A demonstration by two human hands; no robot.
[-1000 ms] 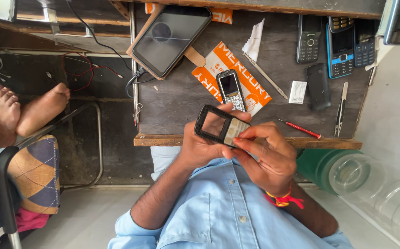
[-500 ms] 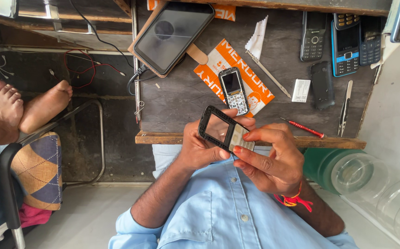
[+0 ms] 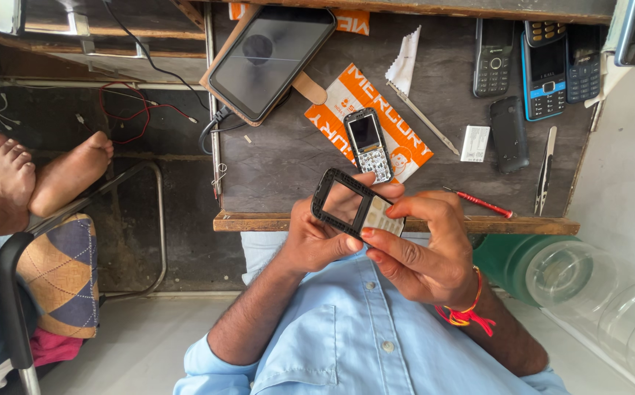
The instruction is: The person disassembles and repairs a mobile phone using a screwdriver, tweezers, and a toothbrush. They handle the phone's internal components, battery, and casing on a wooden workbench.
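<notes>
Both my hands hold a black phone front frame (image 3: 322, 207) just over the near edge of the dark wooden workbench (image 3: 281, 164). Its screen window is empty, and a pale keypad part (image 3: 383, 214) sits at its right end. My left hand (image 3: 317, 245) cups the frame from below, with fingers showing through the window. My right hand (image 3: 427, 256), with a red thread on the wrist, pinches the keypad end with thumb and fingers. A small silver keypad phone (image 3: 368, 144) lies on an orange packet (image 3: 332, 117) just beyond the frame.
The bench holds a tablet (image 3: 270, 55) with a cable, a red screwdriver (image 3: 482, 203), tweezers (image 3: 546, 168), a white battery (image 3: 475, 143), a black back cover (image 3: 509, 134) and several keypad phones (image 3: 540, 62). Another person's bare feet (image 3: 32, 179) rest at left. A green-capped clear jar (image 3: 551, 274) stands at right.
My hands have turned the frame slightly and shifted my right fingers toward the keypad end. The empty window now shows more clearly.
</notes>
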